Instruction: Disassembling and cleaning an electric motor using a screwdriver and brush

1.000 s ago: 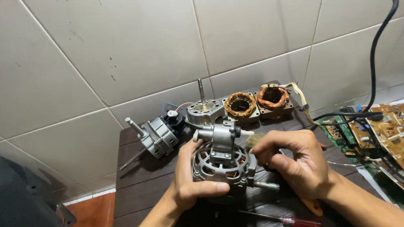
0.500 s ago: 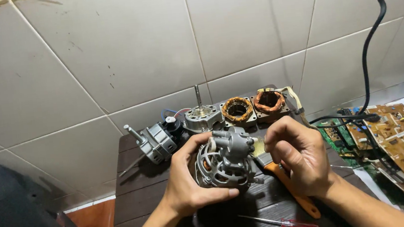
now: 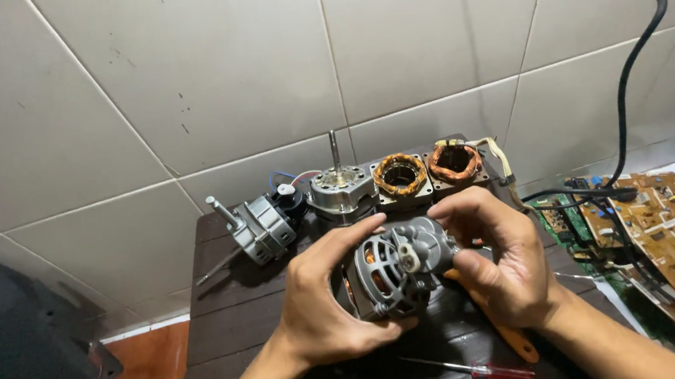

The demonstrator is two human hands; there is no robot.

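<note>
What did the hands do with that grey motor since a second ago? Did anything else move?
Both hands, the left hand and the right hand, lifted the grey motor off the dark table and turned it. An orange-handled tool now shows under the right hand. The other motors and the red screwdriver stayed put.
</note>
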